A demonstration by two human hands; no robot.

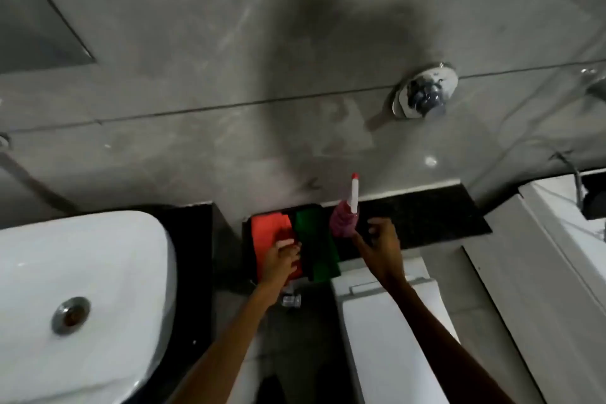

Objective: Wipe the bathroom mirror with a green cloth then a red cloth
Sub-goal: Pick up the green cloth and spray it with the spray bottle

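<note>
Left hand: you are resting it on the near right corner of the red cloth, fingers spread and pressing flat; no pinch is closing on the fabric yet.
Right hand: you are holding it loosely open, fingers curled, holding nothing, just beside the spray bottle.
Green cloth: it is lying folded on the dark surface, between the red cloth and the spray bottle, its left edge touching or overlapping the red cloth.
Long axis: both cloths are lying as long rectangles running from the wall toward you, short edges facing the wall and the near edge of the surface.
Handling: you are likely dealing with soft, light, limp fabric that is going to sag and unfold when lifted; it is neither fragile nor slippery.
Where to hold: you are best served by pinching the near short edge of the green cloth through all folded layers.
Spray bottle: it is standing upright against the wall, its white nozzle with the red tip pointing up.
Mirror: what appears to be its corner is showing at the upper left, above the sink.
Order: you are touching the red cloth, though the task calls for the green cloth first.
</note>
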